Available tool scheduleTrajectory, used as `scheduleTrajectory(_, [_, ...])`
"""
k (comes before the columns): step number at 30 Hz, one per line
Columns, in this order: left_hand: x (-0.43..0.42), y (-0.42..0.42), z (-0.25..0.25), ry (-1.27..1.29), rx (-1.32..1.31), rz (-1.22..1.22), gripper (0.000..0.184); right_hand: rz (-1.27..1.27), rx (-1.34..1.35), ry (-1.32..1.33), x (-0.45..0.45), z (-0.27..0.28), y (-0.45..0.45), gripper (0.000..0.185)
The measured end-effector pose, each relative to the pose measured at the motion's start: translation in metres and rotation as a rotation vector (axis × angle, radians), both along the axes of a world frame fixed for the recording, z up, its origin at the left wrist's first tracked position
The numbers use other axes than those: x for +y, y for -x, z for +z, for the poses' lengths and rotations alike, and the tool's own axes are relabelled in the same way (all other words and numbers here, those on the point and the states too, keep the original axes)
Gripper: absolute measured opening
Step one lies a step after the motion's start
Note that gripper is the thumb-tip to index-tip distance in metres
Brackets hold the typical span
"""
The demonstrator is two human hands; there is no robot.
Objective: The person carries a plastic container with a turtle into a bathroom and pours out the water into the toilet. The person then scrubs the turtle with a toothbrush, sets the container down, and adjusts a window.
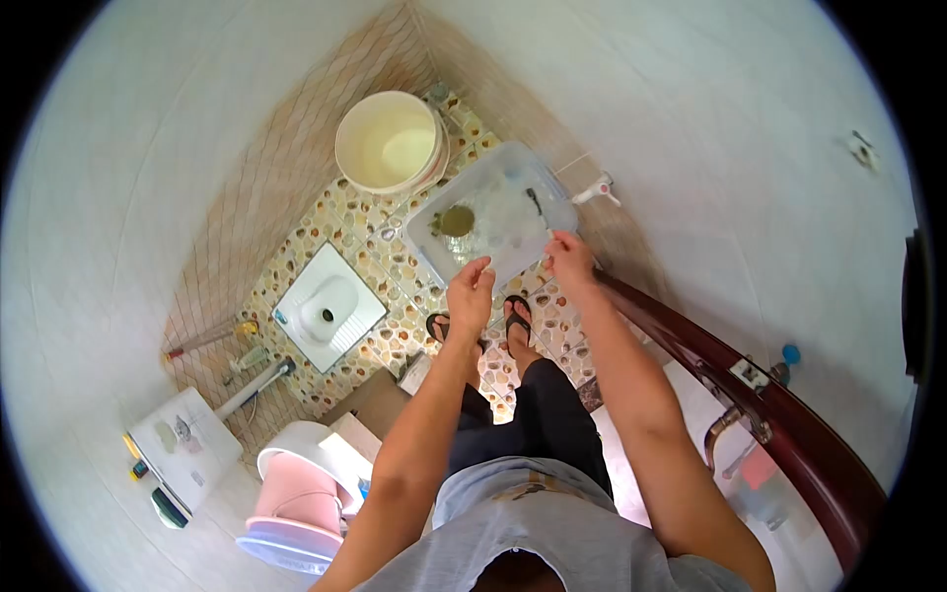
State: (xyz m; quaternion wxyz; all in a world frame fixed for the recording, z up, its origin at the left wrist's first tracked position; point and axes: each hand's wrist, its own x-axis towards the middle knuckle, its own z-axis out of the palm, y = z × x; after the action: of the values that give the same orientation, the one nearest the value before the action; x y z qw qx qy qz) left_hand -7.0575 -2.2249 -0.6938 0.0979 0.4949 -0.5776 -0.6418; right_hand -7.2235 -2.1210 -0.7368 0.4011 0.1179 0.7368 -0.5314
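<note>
A clear plastic tub of shallow water sits on the floor in front of me. In its left half is a greenish-brown turtle, its small head and limbs showing at the shell's edge. My right hand is closed at the tub's near right side, gripping the pale handle of a small brush. The brush's dark head points away from me, over the tub. At the tub's near edge, my left hand is held with thumb and fingers apart and nothing in it.
A cream bucket stands beyond the tub to the left. A squat toilet is set in the pebble-patterned floor. A white tap juts from the right wall. A dark red door edge runs beside my right arm. Pink bucket lower left.
</note>
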Motion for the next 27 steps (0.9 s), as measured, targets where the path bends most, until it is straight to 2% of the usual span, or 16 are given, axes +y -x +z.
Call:
scheduleTrajectory(5, [0.013,0.01,0.013,-0.036,0.039,-0.015,0.024,0.09,0.189,0.046,-0.01,0.054,-0.05,0.035])
scheduleTrajectory(7, [0.008,0.017,0.026,-0.206,-0.035,0.036,0.025,0.107,0.262,0.018,-0.017,0.068,-0.062,0.036])
scheduleTrajectory(8, [0.004,0.021,0.033,-0.205,-0.034,0.011,0.025,0.101,0.348,0.004,-0.018,0.067,-0.07,0.037])
scheduleTrajectory(10, [-0.004,0.019,0.048,-0.37,-0.063,0.035,0.026,0.128,0.54,-0.034,-0.017,0.076,-0.086,0.039])
scheduleTrajectory(13, [-0.015,0.021,0.074,-0.361,-0.165,-0.06,0.025,0.185,0.553,-0.088,-0.017,0.11,-0.105,0.04])
scheduleTrajectory(17, [-0.025,0.016,0.099,-0.349,-0.142,-0.178,0.022,0.175,0.65,-0.148,-0.019,0.143,-0.128,0.041])
scheduleTrajectory(19, [-0.033,0.01,0.103,-0.488,-0.098,-0.209,0.017,0.173,0.66,-0.153,-0.022,0.162,-0.142,0.042])
scheduleTrajectory(21, [-0.042,0.011,0.124,-0.475,-0.096,-0.222,0.013,0.162,0.591,-0.11,-0.02,0.187,-0.145,0.039])
scheduleTrajectory(23, [-0.054,0.004,0.136,-0.35,-0.154,-0.223,0.01,0.118,0.858,-0.087,-0.016,0.209,-0.15,0.033])
scheduleTrajectory(24, [-0.061,-0.002,0.142,-0.286,-0.164,-0.262,0.01,0.075,0.799,-0.062,-0.014,0.224,-0.148,0.021])
scheduleTrajectory(25, [-0.067,-0.006,0.147,-0.281,-0.152,-0.283,0.01,0.057,0.813,-0.069,-0.015,0.242,-0.144,0.021])
scheduleTrajectory(27, [-0.08,-0.019,0.154,-0.247,-0.153,-0.323,0.013,0.032,0.987,-0.066,-0.024,0.267,-0.139,0.016])
